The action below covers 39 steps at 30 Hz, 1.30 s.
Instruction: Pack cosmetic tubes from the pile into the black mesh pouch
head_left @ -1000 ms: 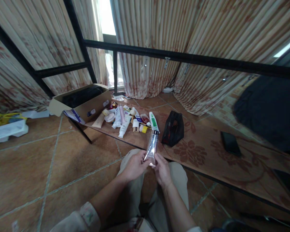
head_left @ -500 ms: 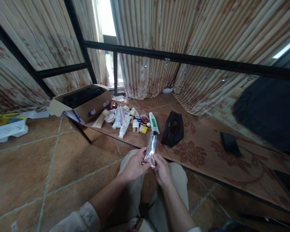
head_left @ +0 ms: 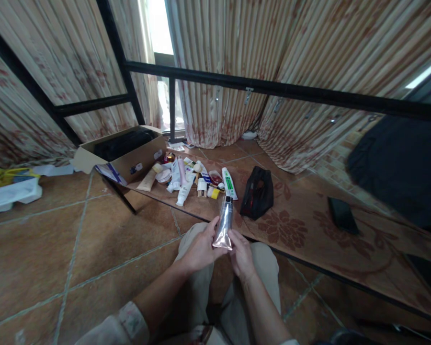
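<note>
A shiny silver-pink squeeze tube (head_left: pixel 224 225) with a dark cap is held between my two hands above my knees, cap end pointing away from me. My left hand (head_left: pixel 202 249) grips its left side, and my right hand (head_left: pixel 240 250) pinches the lower right edge. Just beyond the cap lies a white and green tube (head_left: pixel 228 181) on the low, patterned bench surface (head_left: pixel 290 230). Left of that are several cosmetic tubes and jars, among them a white tube (head_left: pixel 185 189), a beige tube (head_left: pixel 149 179) and a yellow-banded jar (head_left: pixel 213 192).
A dark mesh pouch (head_left: pixel 257 193) stands right of the tubes. Farther right lies a black phone (head_left: pixel 343 215). An open cardboard box (head_left: pixel 140 160) with a black item inside sits at the bench's left end. A black metal rail (head_left: pixel 215 76) crosses before the curtains.
The silver-pink tube has turned slightly in my fingers, its crimped end now showing wider and flatter. Both hands stay in nearly the same place.
</note>
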### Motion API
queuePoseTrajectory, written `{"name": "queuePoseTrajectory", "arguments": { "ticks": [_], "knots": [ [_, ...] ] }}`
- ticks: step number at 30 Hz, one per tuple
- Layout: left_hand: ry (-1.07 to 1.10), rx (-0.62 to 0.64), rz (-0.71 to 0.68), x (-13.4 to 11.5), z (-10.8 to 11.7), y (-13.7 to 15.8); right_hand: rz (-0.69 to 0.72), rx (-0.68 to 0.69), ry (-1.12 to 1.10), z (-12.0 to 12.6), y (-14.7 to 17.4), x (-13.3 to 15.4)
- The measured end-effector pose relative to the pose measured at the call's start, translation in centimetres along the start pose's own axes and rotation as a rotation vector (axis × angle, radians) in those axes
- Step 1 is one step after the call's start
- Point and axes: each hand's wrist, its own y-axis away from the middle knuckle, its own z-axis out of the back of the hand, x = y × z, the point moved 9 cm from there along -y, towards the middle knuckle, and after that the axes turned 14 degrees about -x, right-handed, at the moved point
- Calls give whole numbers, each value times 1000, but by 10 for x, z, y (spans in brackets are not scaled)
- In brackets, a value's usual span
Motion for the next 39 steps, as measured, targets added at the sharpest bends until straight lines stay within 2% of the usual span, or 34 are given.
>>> {"name": "queuePoseTrajectory", "arguments": {
  "ticks": [8,25,39],
  "knots": [
    [-2,47,6,5,-4,0,8,6,15,0,1,1],
    [39,-6,23,4,-2,0,24,0,45,4,-4,-4],
    [28,17,26,2,-2,2,36,2,70,5,-4,-5]
  ]
}}
